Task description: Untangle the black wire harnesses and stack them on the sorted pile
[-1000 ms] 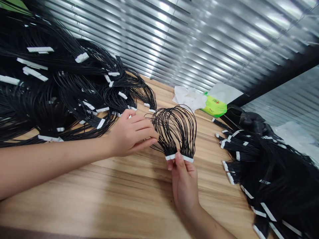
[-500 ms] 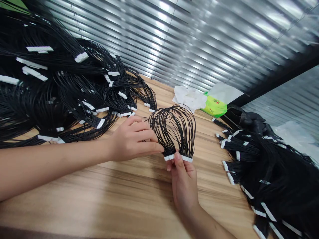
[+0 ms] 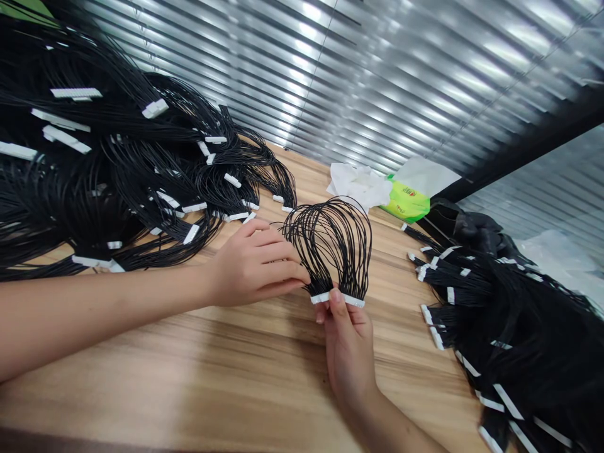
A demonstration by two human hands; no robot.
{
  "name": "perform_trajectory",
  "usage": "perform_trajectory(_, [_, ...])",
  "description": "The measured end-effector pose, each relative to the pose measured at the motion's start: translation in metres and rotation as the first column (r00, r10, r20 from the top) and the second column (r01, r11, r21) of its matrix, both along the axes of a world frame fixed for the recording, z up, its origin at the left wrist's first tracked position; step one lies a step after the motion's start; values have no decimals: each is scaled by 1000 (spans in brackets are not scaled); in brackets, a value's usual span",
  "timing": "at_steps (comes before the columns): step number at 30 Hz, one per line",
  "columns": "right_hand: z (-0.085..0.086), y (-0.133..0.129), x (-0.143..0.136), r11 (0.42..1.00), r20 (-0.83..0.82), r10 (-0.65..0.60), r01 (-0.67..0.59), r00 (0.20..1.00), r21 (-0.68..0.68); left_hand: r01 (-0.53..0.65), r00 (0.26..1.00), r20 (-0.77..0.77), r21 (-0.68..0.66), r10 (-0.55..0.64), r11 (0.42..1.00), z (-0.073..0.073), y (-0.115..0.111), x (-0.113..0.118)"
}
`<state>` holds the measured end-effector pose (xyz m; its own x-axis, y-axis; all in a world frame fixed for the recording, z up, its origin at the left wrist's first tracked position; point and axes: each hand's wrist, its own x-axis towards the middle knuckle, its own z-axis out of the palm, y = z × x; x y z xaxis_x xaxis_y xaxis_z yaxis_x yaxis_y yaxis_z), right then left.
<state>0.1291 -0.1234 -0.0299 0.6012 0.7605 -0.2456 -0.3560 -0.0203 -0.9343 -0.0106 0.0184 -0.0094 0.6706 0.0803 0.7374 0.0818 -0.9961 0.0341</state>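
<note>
A looped wire harness (image 3: 355, 251) of thin black wires stands up over the table, with two white connectors (image 3: 353, 300) side by side at its lower ends. My right hand (image 3: 348, 340) pinches both connectors from below, the thumb in front where they meet. From the left, my left hand (image 3: 259, 264) reaches to the wires just above the left connector. Its fingers are bent and close together, with the tips at the wires; the thumb is hidden behind them.
A large pile of similar black harnesses (image 3: 141, 170) covers the table's left side. Another pile (image 3: 519, 314) lies at the right. White tissues (image 3: 361, 184) and a green tissue pack (image 3: 406, 200) sit at the back, before a corrugated metal wall (image 3: 330, 82). The wooden tabletop (image 3: 255, 377) spans the front.
The left fingers have drawn slightly closer together and bent a little at the wires. The wire loop has shifted very slightly to the right; the right hand holds still.
</note>
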Motion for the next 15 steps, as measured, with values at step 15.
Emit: perform_trajectory(15, [1,-1,-1,1000,51,13,-12,999,-14,48,995,-76,-223,-66,974,2,-6,2])
